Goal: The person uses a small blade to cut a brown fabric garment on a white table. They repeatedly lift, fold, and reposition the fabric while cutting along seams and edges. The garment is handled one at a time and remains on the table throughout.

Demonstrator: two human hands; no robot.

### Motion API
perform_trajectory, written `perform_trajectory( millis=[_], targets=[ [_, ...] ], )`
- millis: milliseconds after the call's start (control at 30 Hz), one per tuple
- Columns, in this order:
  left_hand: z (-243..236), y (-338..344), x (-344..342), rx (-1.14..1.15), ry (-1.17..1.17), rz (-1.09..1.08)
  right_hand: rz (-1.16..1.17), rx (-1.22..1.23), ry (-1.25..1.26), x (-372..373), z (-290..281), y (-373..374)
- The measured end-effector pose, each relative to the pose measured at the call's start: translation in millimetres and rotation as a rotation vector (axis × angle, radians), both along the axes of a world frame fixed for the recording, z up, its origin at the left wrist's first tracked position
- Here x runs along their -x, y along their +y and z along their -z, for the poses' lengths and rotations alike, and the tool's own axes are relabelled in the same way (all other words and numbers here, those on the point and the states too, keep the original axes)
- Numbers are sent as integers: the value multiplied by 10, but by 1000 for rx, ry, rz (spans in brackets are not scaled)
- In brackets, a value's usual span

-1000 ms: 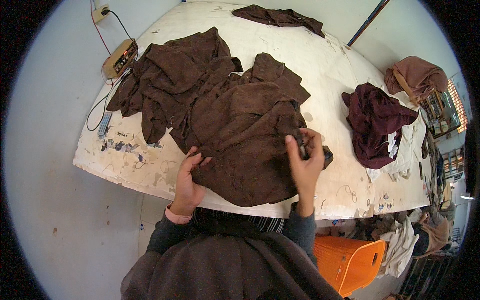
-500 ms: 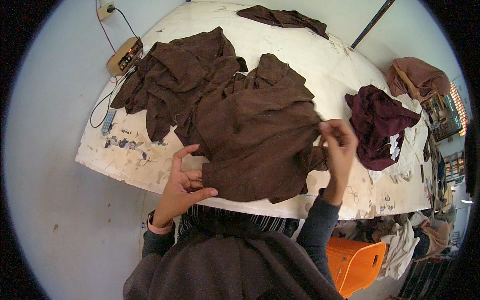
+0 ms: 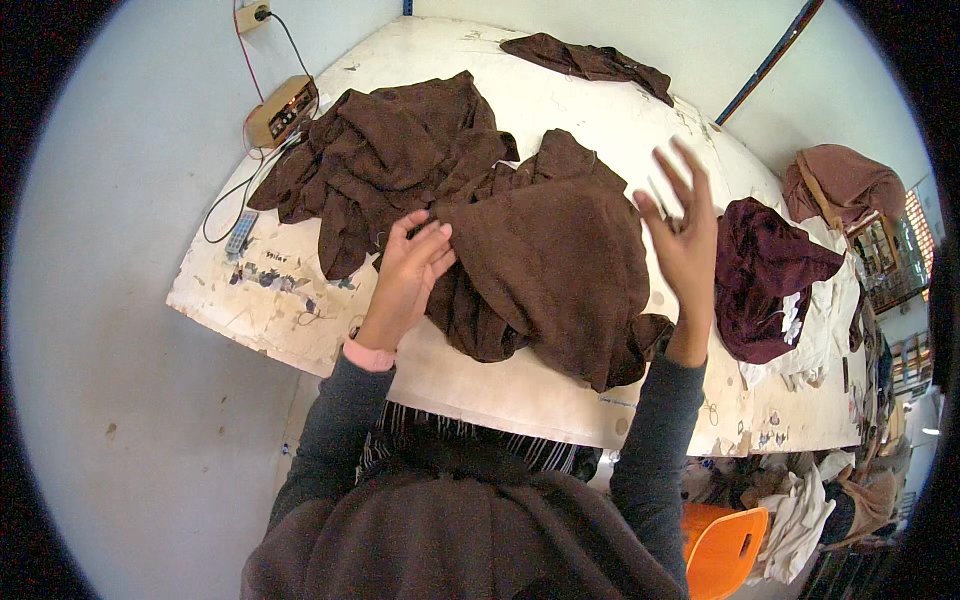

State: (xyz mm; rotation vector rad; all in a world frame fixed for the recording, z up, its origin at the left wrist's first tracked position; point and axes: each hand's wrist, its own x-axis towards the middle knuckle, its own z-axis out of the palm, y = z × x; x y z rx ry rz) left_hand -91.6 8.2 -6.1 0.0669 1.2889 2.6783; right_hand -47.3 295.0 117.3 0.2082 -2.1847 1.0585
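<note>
While the brown cloth (image 3: 555, 265) lies rumpled at centre frame, left hand (image 3: 403, 278) meets its left edge, whether clamped cannot be told; right hand (image 3: 688, 245), right of centre, fingers apart. Sound handling: pinch edges lightly, ease folds outward, avoid dragging brown heap (image 3: 400, 140), upper left.

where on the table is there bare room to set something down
Bare tabletop shows between the front brown cloth and its near edge, and behind that cloth toward the far brown cloth. Crowded: left, rumpled brown heap and remote control; right, maroon cloth, white fabric.
</note>
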Motion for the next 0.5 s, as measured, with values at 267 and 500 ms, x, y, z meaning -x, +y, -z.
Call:
perform_trajectory(
  millis=[267,500],
  targets=[
    [-64,56,-528,9,0,149,68,115,-275,-663,438,-66],
    [-80,165,-792,590,493,255,100,-49,-273,-1133,926,-484]
  ],
)
